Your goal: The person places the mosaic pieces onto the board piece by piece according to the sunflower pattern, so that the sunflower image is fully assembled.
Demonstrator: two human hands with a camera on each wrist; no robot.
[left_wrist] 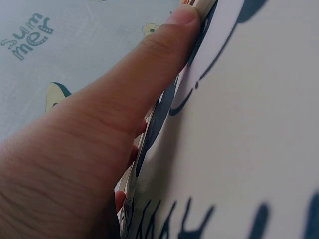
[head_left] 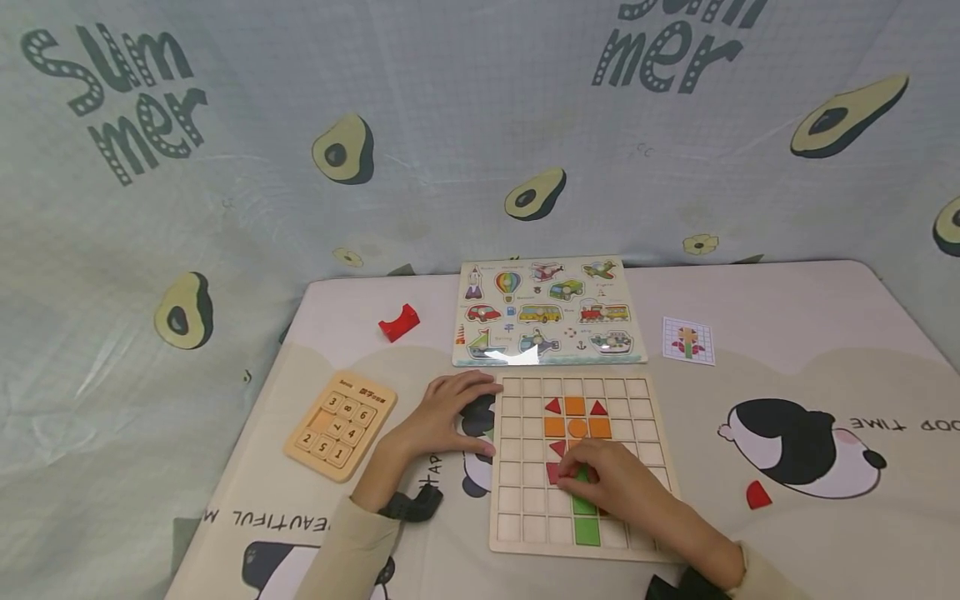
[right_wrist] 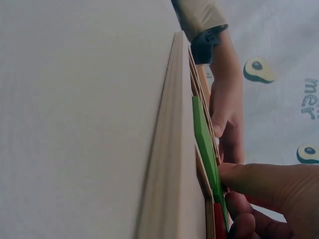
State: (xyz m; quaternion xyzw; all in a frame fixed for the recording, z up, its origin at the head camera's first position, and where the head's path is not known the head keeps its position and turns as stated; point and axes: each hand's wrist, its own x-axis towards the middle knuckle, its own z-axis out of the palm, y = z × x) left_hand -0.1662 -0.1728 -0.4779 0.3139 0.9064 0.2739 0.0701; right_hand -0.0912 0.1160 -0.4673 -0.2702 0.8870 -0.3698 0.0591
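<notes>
A person's right hand point(head_left: 611, 479) pinches a green wooden tile point(head_left: 582, 477) with curled fingertips point(right_wrist: 239, 177) over the lower middle of a pale wooden grid board point(head_left: 517, 467), above a column of green squares point(head_left: 586, 521). The left hand point(head_left: 442, 414) lies flat, fingers straight, against the board's left edge. Orange squares and red triangles point(head_left: 575, 417) fill the grid's upper centre. Beyond lie a vehicle picture puzzle point(head_left: 546, 311), a pattern card point(head_left: 688, 340), a number slide puzzle point(head_left: 341, 424) and a red block point(head_left: 398, 322)
</notes>
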